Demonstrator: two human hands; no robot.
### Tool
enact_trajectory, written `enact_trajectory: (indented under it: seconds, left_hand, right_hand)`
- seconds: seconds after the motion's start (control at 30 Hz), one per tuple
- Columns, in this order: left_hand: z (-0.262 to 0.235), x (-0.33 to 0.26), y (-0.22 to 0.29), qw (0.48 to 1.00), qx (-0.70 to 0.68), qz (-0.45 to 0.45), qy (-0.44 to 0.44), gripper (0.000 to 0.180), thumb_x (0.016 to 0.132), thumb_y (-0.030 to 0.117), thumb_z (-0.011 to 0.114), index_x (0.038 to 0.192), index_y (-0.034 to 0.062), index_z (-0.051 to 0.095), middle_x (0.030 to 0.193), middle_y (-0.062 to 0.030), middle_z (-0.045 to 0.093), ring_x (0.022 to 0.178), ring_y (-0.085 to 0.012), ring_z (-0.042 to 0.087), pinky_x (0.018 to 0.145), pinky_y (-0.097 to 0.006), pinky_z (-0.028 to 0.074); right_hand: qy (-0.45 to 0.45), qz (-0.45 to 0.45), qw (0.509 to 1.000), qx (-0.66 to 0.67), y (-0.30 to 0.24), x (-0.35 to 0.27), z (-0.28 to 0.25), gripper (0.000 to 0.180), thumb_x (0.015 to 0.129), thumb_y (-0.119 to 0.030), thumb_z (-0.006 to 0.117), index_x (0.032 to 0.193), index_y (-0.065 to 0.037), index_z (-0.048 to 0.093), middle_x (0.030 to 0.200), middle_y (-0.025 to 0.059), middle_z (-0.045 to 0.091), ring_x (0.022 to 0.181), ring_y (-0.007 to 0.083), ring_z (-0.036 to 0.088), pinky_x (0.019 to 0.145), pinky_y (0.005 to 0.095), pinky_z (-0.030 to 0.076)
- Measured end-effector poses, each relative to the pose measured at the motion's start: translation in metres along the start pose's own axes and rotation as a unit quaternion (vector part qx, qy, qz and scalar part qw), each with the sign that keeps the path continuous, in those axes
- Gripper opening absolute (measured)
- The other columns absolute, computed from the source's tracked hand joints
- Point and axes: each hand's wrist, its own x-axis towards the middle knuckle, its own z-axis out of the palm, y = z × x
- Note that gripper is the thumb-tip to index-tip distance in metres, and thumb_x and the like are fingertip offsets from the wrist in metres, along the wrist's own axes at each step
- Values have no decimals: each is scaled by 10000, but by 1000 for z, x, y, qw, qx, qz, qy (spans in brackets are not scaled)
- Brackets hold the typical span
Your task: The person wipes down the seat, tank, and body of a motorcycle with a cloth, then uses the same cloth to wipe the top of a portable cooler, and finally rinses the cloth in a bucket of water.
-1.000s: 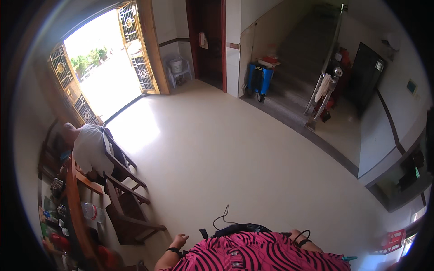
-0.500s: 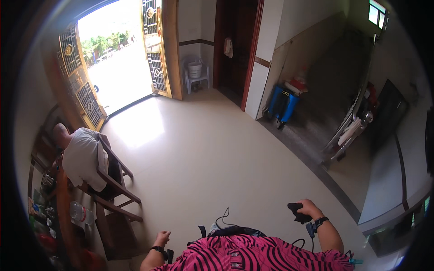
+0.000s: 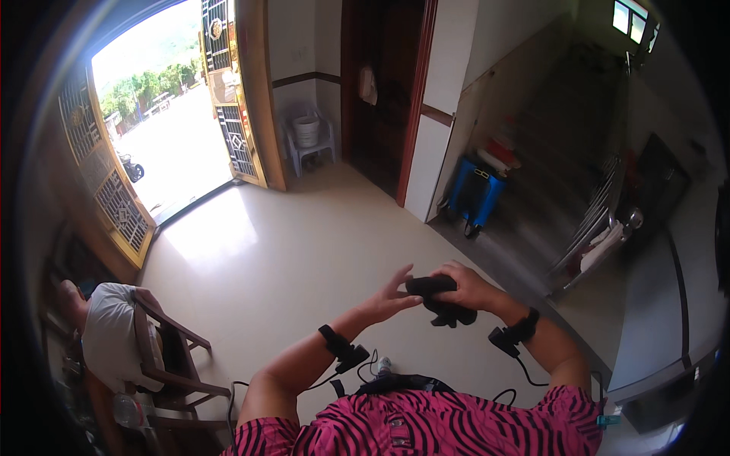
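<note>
In front of my chest, my right hand is closed round a soft black bundle that looks like cloth; a loose end droops beneath the fingers. What kind of item it is does not show. At the bundle's left side is my left hand, with thumb and fingers apart. Its fingertips come close to the cloth; whether they touch it I cannot tell. Each forearm wears a black strap with a small cabled device, the left one and the right one.
A person in a light shirt sits on a wooden chair at the left. Beyond the tiled floor are an open double door and a plastic chair with a bucket. A blue wheeled case stands by the stairs at right.
Both hands have come up and inward to meet before my chest. My left hand has gone from closed to spread. The black cloth has moved left with my right hand. The view has shifted.
</note>
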Motion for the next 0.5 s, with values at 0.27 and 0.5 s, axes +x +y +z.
enact_trajectory:
  seconds: [0.27,0.5]
  left_hand:
    - [-132,78,8,962,-182,7,205,486,817,225,692,1178,3,452,956,-130,609,798,-226,646,648,-316,547]
    - [-264,61,-38,871,-253,25,420,349,808,75,579,1133,-36,515,967,-156,627,811,-273,655,675,-364,563]
  right_hand:
    - [-200,-13,904,377,-6,247,22,546,961,-395,437,1316,18,398,1231,141,473,1118,195,467,990,304,363]
    - [-302,-189,934,38,45,396,30,699,881,-453,566,1404,-54,331,1417,223,344,1291,354,368,1080,385,292]
